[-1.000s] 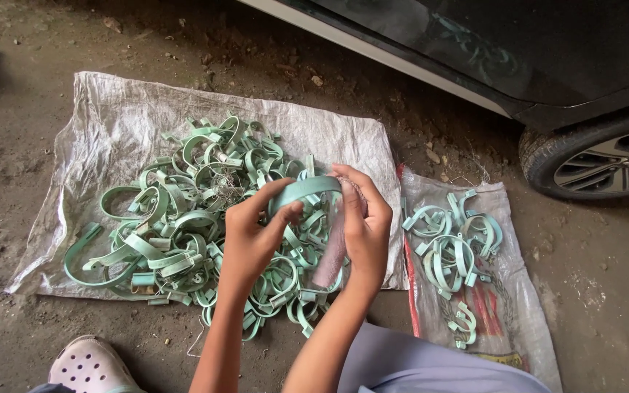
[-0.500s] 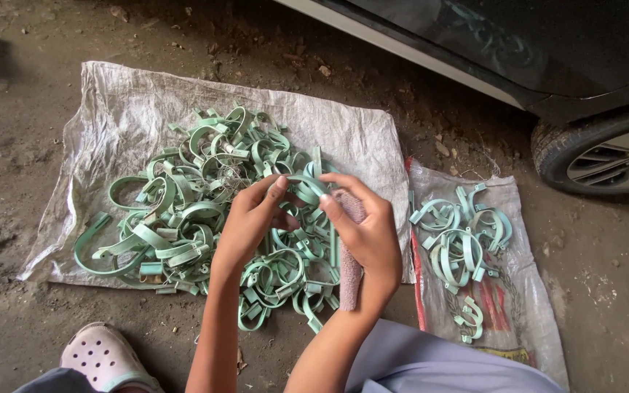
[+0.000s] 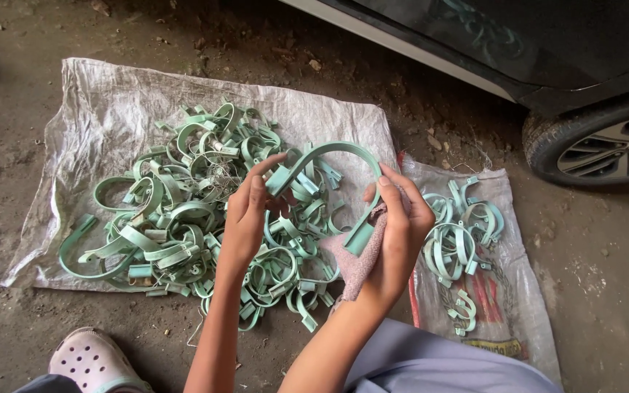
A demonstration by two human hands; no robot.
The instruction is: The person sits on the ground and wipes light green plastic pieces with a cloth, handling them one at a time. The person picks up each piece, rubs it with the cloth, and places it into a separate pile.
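While both forearms reach up from the bottom edge, the left hand (image 3: pixel 245 218) pinches one end of a pale green curved clamp (image 3: pixel 329 171) with fingers upright, and the right hand (image 3: pixel 398 233) grips its other end together with a pinkish scrap of sandpaper (image 3: pixel 358 266). Below lies one large heap of clamps (image 3: pixel 183 211), too tangled to count, on a grey woven sack (image 3: pixel 103 102). A second sack (image 3: pixel 504 291), with red and yellow print, holds a smaller pile (image 3: pixel 464 233). One car wheel (image 3: pixel 606 145) shows upper right.

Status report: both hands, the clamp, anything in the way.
Left hand and right hand grip one green clamp by its ends. Right also holds pinkish abrasive sheet. Clamp pile lies beneath; nothing blocking.
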